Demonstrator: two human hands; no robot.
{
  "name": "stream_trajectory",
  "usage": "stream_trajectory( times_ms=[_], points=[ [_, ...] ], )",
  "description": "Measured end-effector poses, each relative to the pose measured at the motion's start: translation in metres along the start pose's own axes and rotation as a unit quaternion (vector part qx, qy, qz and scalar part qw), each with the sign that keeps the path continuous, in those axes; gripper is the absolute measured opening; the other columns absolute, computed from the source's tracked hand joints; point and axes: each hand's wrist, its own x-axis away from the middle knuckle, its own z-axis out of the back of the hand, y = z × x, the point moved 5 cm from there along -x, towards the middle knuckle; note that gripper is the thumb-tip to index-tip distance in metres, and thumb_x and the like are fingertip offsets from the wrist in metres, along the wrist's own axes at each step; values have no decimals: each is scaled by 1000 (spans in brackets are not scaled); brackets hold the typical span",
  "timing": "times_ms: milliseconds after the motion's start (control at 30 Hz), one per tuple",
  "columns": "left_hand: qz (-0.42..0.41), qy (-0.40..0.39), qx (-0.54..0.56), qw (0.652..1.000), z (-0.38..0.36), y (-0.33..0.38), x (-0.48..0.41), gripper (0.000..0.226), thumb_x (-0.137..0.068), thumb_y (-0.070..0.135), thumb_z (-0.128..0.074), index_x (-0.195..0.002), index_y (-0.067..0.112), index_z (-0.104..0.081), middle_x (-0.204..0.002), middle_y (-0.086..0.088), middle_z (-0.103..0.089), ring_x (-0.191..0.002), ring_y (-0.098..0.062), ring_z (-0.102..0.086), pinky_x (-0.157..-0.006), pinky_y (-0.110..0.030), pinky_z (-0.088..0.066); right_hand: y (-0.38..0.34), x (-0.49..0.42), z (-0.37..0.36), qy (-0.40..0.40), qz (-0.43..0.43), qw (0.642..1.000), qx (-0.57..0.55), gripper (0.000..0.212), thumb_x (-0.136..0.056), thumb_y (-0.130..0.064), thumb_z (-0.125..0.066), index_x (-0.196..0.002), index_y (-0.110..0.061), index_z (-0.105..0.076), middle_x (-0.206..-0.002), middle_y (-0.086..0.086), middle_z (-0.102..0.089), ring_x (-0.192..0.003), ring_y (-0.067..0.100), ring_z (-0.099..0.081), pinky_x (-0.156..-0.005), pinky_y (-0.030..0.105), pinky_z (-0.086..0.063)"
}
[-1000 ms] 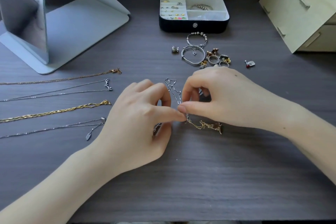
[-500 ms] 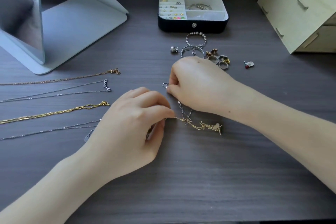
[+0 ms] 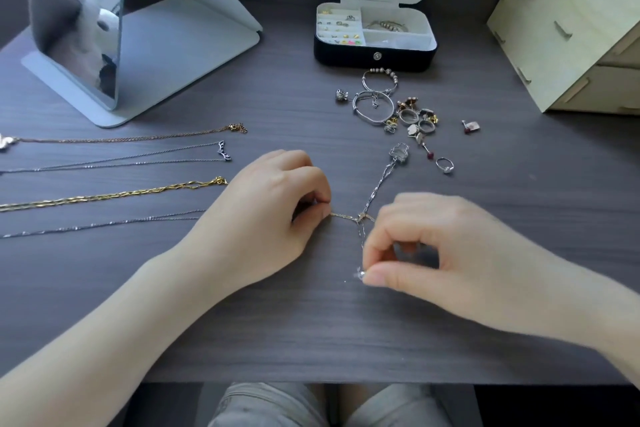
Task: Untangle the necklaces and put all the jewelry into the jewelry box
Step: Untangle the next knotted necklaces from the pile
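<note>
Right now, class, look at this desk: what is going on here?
A person is untangling two chains on the desk. The left hand pinches a gold chain, the right hand pinches the shiny end of a silver chain, and the two cross in a knot between the hands. Four necklaces lie straightened at the left. Loose rings and bangles wait in front of the open jewelry box, which holds a few pieces.

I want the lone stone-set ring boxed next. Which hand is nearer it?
Right. The right hand lies just below the stone-set ring, toward the person; the left hand is farther off to its left.
</note>
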Motion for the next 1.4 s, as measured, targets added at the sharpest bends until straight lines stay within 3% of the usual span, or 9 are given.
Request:
stream_trajectory(
  times_ms=[200, 300, 400, 567, 833, 933, 1067, 1200, 1400],
  points=[
    [-22, -2, -16, 1000, 0, 2, 2, 20, -84, 29, -49, -75, 15, -59, -76, 8, -47, -68, -15, -42, -65, -19, -30, 6, 8, -7, -20, 4, 1000, 19, 17, -80, -44, -57, -79, -31, -69, -73, -18, -58, -75, 3, -48, -69, 20, -40],
    [-20, -14, -10, 1000, -1, 3, 3, 13, -83, 26, -54, -76, 15, -58, -77, 7, -48, -70, -15, -43, -66, -20, -30, 16, 0, 10, 46, -11, 998, 34, 18, -81, -40, -55, -81, -29, -68, -74, -20, -56, -73, 3, -47, -71, 19, -38],
    [-25, -10, -12, 1000, -4, 3, 2, 12, -84, 22, -52, -76, 14, -57, -77, 8, -44, -70, -12, -36, -65, -19, -27, 30, -14, 21, 98, -26, 984, 150, 20, -80, -40, -56, -88, -27, -68, -77, -13, -57, -74, 12, -46, -69, 28, -40],
    [-36, -10, -28, 999, -7, 2, 2, 17, -85, 21, -44, -76, 14, -56, -78, 8, -43, -69, -16, -39, -64, -22, -29, 43, -34, 19, 53, -27, 980, 190, 17, -78, -36, -57, -84, -25, -68, -84, -3, -57, -78, 19, -46, -70, 38, -44],
    [-22, 6, -42, 999, -1, 5, 3, 16, -84, 25, -46, -79, 13, -57, -79, 2, -51, -71, -19, -42, -65, -25, -31, 51, -48, 16, 53, -15, 985, 165, 20, -82, -32, -49, -82, -18, -63, -86, -8, -52, -83, 10, -36, -74, 23, -29],
    [-16, 24, 8, 1000, 5, 15, 4, 17, -85, 27, -51, -74, 15, -57, -73, 4, -49, -68, -18, -43, -65, -25, -33, 50, -51, 16, 57, -4, 984, 167, 18, -81, -30, -52, -81, -16, -63, -85, -6, -53, -82, 12, -37, -72, 23, -28],
    [-24, -35, 42, 998, -1, 33, 9, 38, -85, 46, -50, -58, 20, -49, -59, 9, -41, -55, -15, -41, -55, -25, -33, 49, -44, 19, 75, 5, 985, 156, 16, -83, -30, -54, -85, -17, -63, -82, -5, -57, -79, 13, -41, -71, 26, -32],
    [-19, -115, -44, 992, -12, 45, 17, 44, -77, 63, -45, -62, 22, -45, -60, 9, -43, -55, -16, -45, -50, -24, -35, 49, -26, 22, 67, 4, 990, 121, 27, -83, -48, -46, -83, -26, -61, -79, -17, -52, -76, 7, -40, -71, 22, -33],
    [-17, -142, -77, 987, -12, 48, 19, 21, -74, 34, -41, -61, 20, -49, -60, 6, -48, -54, -18, -50, -50, -25, -44, 51, -9, 15, 54, -8, 993, 107, 29, -75, -57, -49, -78, -30, -60, -78, -15, -52, -76, 5, -41, -70, 15, -33]
  ],
)
